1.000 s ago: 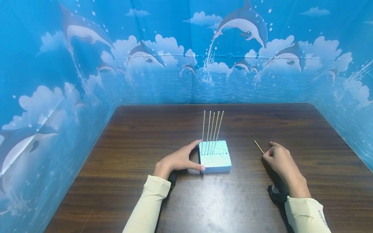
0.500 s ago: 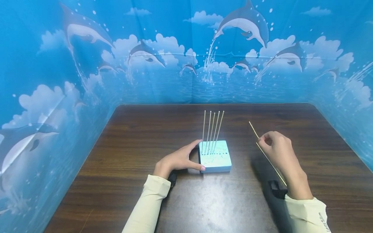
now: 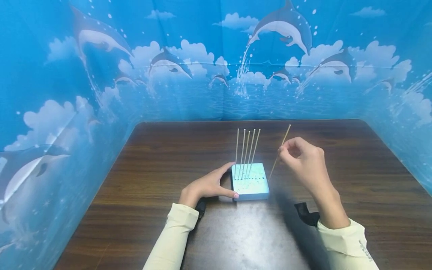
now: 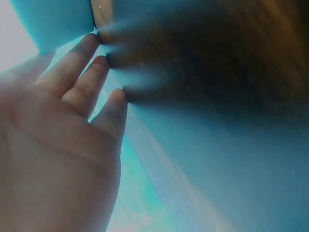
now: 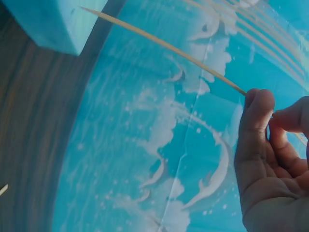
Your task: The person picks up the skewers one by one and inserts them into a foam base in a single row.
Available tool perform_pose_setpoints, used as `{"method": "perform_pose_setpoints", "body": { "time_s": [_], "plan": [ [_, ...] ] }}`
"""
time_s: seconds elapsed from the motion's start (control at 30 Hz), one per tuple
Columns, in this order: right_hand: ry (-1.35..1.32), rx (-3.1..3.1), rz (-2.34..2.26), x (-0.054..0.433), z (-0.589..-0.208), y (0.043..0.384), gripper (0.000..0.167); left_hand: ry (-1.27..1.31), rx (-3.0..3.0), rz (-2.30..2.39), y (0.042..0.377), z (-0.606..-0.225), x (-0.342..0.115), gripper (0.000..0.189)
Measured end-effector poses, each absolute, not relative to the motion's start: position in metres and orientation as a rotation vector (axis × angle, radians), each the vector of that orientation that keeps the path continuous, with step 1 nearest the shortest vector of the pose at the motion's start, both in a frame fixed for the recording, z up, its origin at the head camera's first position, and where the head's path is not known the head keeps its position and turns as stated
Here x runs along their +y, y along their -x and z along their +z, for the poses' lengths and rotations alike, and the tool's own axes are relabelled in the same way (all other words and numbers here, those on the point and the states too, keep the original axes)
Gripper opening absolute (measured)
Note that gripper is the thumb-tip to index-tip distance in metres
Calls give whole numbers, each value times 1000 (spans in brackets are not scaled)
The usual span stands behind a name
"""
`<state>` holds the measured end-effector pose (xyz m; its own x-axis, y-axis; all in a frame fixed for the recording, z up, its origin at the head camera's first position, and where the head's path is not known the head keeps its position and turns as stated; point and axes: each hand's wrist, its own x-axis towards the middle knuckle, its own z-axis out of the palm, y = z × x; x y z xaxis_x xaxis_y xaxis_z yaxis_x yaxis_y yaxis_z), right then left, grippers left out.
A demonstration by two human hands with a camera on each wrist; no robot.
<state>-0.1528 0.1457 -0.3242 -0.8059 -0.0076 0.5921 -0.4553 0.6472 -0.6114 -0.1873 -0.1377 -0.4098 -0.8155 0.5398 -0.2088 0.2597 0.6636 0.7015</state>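
My left hand (image 3: 209, 183) holds the pale blue block (image 3: 251, 187) at its left side, thumb at the front corner and a fingertip at the back corner. In the left wrist view its fingers (image 4: 77, 72) reach up to the block's side. Several thin sticks (image 3: 243, 153) stand upright in a row of holes in the block's top. Between thumb and fingers, my right hand (image 3: 307, 165) pinches a bamboo skewer (image 3: 286, 133), tilted, with its lower end close to the block's right edge. The right wrist view shows that skewer's pointed tip overlapping the block (image 5: 63, 29).
The block rests on a dark wooden table (image 3: 162, 150). A curtain (image 3: 202, 93) printed with dolphins stands behind and around it. A pale stick end (image 5: 4, 189) shows at the left edge of the right wrist view.
My right hand has risen from the table at the right and moved left toward the block, swinging the skewer steeply tip-down. My left hand and the block have stayed in place.
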Motion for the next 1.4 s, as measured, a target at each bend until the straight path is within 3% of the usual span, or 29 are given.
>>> {"method": "perform_pose_setpoints", "body": {
  "time_s": [0.43,1.4],
  "plan": [
    [-507,-2272,1175,113,-331,164,9,-617,2477,954,187,-407,-138,114],
    [-557,-2265,1159,103,-341,170,9,-633,2468,970,187,-406,-139,112]
  ]
}}
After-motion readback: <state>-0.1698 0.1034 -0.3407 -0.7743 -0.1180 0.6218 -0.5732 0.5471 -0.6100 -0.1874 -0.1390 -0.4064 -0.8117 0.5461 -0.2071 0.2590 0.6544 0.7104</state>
